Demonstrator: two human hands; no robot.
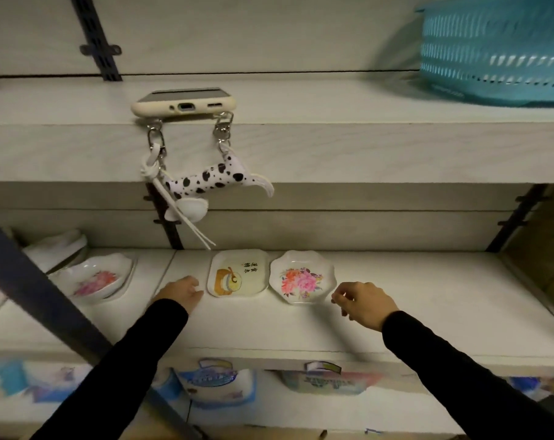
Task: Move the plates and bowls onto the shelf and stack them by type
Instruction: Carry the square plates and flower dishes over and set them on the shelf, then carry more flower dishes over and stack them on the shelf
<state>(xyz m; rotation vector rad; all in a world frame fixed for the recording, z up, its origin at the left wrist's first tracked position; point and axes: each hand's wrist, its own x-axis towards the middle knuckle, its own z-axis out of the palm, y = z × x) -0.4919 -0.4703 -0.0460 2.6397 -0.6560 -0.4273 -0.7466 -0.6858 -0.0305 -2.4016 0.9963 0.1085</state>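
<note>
Plates stood side by side on the middle shelf (428, 296): a rectangular plate (237, 273) with a printed picture, and just right of it a scalloped flowered plate (302, 276), near each other but apart and unstacked. They differed in shape, which in my judgement accounted for the separate positions.

A second flowered plate (93, 277) lay well apart to the left, with white dishes (56, 246) behind it, too blurred to class.

The left hand (182, 293) was just beside the rectangular plate's left edge, fingers loosely curled and holding nothing; contact could not be confirmed. The right hand (363, 303) was near the scalloped plate's right rim, fingers likewise loosely curled and empty.

Judgement: sorting incomplete, since the matching flowered plates were not yet stacked.

A phone (183, 101) and a teal basket (498, 49) occupied the shelf above.
</note>
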